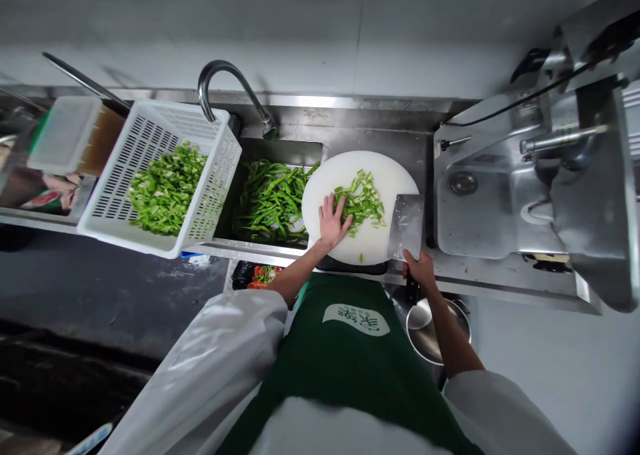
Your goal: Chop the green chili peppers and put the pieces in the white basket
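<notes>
My left hand (333, 224) lies with spread fingers on the round white cutting board (395, 168), against the left side of a heap of chopped green peppers (364, 202). My right hand (420, 268) is wrapped round the dark handle of a cleaver (406, 225). Its broad blade covers the board's right edge, to the right of the chopped pieces. Left of the board, whole green peppers (273, 198) fill a sink basin. A white slotted basket (173, 245) tilts beside them, holding a pile of cut peppers (167, 188).
A curved faucet (235, 75) arches over the basket's corner. At far left stands a lidded plastic container (67, 135). A metal slicing machine (590, 168) occupies the right side. Below the counter are a steel pot (430, 328) and red and green food (263, 275).
</notes>
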Tool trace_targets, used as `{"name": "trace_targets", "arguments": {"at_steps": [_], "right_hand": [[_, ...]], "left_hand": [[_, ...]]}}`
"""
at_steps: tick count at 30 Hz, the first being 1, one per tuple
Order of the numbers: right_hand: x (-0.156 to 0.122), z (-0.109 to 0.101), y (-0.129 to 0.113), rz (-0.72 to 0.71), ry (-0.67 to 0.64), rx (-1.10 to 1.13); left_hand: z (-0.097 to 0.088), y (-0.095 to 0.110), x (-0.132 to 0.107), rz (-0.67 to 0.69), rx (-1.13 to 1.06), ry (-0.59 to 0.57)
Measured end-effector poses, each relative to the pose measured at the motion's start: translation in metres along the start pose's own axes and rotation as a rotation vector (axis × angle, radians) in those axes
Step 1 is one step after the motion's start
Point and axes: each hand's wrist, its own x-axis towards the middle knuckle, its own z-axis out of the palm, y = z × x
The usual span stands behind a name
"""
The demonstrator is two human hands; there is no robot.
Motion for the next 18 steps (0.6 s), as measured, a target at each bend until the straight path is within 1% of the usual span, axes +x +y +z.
{"name": "trace_targets", "arguments": {"at_steps": [1,3,6,10,12,14,18], "right_hand": [[0.002,0.007,-0.003,-0.001,-0.014,0.001],[0.004,0.021,-0.011,0.0,-0.049,0.005],[0.005,0.044,-0.021,0.001,-0.081,0.008],[0.006,0.07,-0.031,-0.037,-0.112,0.041],[0.006,0.078,-0.033,-0.042,-0.112,0.064],[0.007,0.083,-0.033,-0.028,-0.111,0.088],[0.007,0.084,-0.033,-0.041,-0.124,0.137]], "left_hand": [[0.002,-0.001,-0.004,-0.047,-0.025,0.021],[0.01,0.005,-0.012,-0.052,-0.072,0.034],[0.027,0.029,-0.015,0.009,-0.118,0.057],[0.043,0.059,-0.003,0.001,-0.181,0.152],[0.049,0.068,0.003,0.029,-0.23,0.169],[0.053,0.073,0.007,0.077,-0.281,0.16],[0.058,0.082,0.011,0.135,-0.338,0.139]]}}
